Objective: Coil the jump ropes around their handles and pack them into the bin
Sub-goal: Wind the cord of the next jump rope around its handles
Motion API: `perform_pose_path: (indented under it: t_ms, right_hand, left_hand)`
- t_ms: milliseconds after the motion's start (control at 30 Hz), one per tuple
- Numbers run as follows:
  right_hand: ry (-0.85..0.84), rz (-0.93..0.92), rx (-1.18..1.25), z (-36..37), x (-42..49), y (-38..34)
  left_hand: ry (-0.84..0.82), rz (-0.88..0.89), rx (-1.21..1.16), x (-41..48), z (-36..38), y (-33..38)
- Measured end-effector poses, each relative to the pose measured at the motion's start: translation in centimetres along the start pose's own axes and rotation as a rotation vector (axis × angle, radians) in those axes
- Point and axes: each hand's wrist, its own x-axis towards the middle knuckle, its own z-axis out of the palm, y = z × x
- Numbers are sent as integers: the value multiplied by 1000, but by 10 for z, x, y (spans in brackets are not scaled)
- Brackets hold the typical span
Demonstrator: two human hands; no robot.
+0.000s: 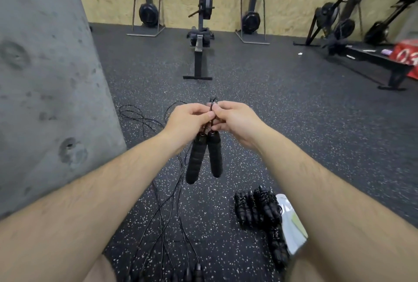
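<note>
While both hands are raised side by side in front of the person, the left hand (188, 121) and the right hand (237, 121) meet at the fingertips and pinch the thin top ends of a pair of black handles (199, 159), where the cord (212, 102) comes out. The fingers of both are curled round this spot. The two foam-covered handles hang straight down below the hands, close together and nearly touching at the top, spreading slightly at the bottom.

From under the left hand, loose black cords (158, 218) trail down across the speckled floor (271, 112) toward the person, and more loops (138, 116) lie on the floor just left of that hand. Below the right hand, beside the right forearm, a pile of coiled ropes (257, 209) lies on the floor, each wound round its handles. A white object (291, 232) lies touching this pile, partly hidden by the forearm; what it is cannot be told.

Left of the left hand stands a grey concrete pillar (45, 78). Well beyond both hands, a rowing machine (200, 50) stands on the floor
</note>
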Motion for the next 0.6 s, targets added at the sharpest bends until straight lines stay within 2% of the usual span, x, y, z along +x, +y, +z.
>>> perform_pose_path:
  t_ms: [267,433,500,600]
  right_hand:
    - [57,7,68,-9,-5,0]
    - [82,-19,94,-7,-10,-2]
    - [119,-69,-49,-3,-14,-5]
    - [106,-109,-390,7,-28,-1]
  left_hand:
    - [-37,-17,-45,-4,4,10]
    - [7,-46,-105,-6,5,20]
    - [34,-45,-125,-4,4,22]
    - [99,-41,-131,-1,2,25]
